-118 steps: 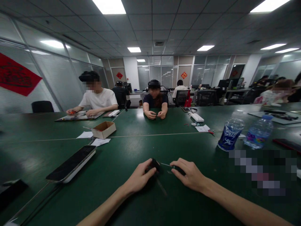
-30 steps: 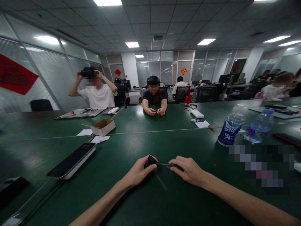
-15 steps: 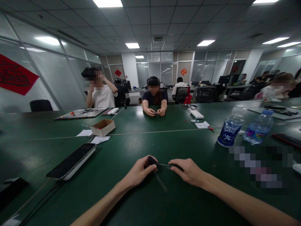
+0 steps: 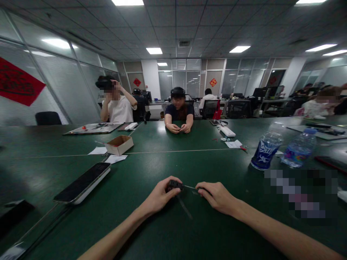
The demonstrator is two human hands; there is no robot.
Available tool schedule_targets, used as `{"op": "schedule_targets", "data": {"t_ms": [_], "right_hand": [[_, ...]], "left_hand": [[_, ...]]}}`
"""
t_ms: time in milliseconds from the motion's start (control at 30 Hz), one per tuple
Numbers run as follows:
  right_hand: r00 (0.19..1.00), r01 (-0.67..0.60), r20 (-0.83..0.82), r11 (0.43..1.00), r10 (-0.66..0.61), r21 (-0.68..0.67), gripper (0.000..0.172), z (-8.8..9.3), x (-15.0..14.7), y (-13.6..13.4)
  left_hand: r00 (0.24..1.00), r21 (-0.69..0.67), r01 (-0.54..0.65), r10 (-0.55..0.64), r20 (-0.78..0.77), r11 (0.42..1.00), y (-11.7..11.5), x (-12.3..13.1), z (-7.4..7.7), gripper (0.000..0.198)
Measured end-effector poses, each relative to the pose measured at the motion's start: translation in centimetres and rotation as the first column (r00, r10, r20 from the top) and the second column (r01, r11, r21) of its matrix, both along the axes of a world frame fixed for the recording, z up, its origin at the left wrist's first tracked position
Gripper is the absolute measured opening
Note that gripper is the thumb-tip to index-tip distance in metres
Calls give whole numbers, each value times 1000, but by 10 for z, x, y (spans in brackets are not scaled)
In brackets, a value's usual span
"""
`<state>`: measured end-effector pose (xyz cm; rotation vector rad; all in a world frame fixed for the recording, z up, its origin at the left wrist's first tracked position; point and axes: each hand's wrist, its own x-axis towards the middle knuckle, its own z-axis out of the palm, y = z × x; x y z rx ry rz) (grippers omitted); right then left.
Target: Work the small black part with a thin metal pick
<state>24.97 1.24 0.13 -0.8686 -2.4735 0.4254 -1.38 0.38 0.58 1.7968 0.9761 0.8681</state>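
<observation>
The left hand (image 4: 161, 193) holds a small black plastic part (image 4: 173, 185), and its curled fingers (image 4: 166, 183) wrap close around it. A thin shiny metal rod (image 4: 190, 187) sticks out from the black part toward the right hand (image 4: 217, 197). The right fingertips (image 4: 202, 186) look pressed together in a pinch at the far end of the rod, but it is too small to tell just how they grip it. Both hands are close together, just above a dark green table (image 4: 151, 166), near the edge in front of the person. A few things could go wrong here. If the right hand pulls or twists too hard, the thin rod could bend or snap. If the pinch is too light, the rod could slip out and poke a finger. The black part is small, so it could slide out of the left hand if the fingers loosen. If it fell, it could be hard to find, since dark things do not show up well on a dark table. Off to the right stand two clear plastic water bottles (image 4: 266, 151). A wide swing of the right arm could knock them over and spill water across the table.
</observation>
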Motion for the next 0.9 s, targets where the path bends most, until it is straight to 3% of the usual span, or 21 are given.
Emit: {"op": "schedule_targets", "data": {"t_ms": [900], "right_hand": [[1000, -26, 5, 1000, 26, 11, 25, -2, 1, 2]], "left_hand": [[983, 129, -89, 109, -150, 988, -3, 0, -1, 27]]}}
